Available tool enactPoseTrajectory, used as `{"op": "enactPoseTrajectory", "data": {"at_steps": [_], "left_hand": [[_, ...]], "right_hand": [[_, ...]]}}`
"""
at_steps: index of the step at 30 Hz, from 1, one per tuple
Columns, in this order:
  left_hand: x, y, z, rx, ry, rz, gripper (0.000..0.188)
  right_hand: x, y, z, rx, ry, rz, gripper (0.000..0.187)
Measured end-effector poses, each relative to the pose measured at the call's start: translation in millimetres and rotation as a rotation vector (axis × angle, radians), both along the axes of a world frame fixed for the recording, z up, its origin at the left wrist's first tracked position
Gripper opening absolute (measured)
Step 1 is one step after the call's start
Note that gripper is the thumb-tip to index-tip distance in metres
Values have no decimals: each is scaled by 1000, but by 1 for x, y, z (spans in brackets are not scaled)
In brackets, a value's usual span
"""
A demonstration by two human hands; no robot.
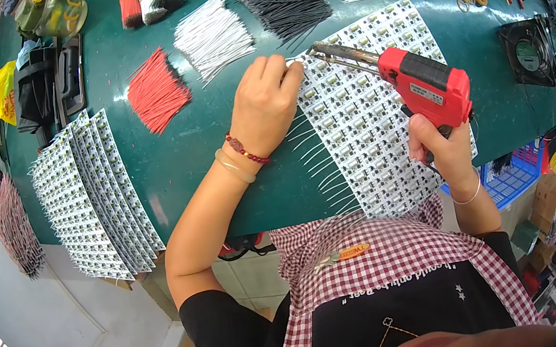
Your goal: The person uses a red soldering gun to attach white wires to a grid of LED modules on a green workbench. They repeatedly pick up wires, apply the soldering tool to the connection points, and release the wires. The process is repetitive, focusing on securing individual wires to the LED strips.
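Note:
My right hand [447,149] is wrapped round the grip of a red and black soldering gun [429,86]. Its metal tip meets the upper left corner of a white circuit board panel [379,120] covered in rows of small components. At that corner my left hand [267,98] pinches a thin white wire [295,59], its end close to the iron's tip. Several other white wires [327,178] stick out along the panel's left edge below. Whether the held wire touches the board is too small to tell.
Beyond my hands lie piles of red wires [158,90], white wires [212,36] and black wires [283,3]. Stacked circuit panels [81,206] stand at the left. A black fan [529,54] sits at the right, above a blue basket [514,176].

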State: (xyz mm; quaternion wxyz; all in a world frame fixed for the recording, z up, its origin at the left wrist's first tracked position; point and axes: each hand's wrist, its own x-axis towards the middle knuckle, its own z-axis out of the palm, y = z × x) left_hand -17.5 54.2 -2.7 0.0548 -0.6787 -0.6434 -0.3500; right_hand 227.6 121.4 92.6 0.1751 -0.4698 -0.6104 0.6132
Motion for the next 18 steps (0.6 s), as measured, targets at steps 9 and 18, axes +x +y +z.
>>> {"op": "enactPoseTrajectory", "data": {"at_steps": [9, 18], "left_hand": [[0, 0, 4, -60, -4, -6, 17], [2, 0, 2, -39, 4, 5, 18]], "right_hand": [[-4, 2, -2, -20, 6, 34, 17], [-2, 4, 0, 21, 24, 15, 20]]}}
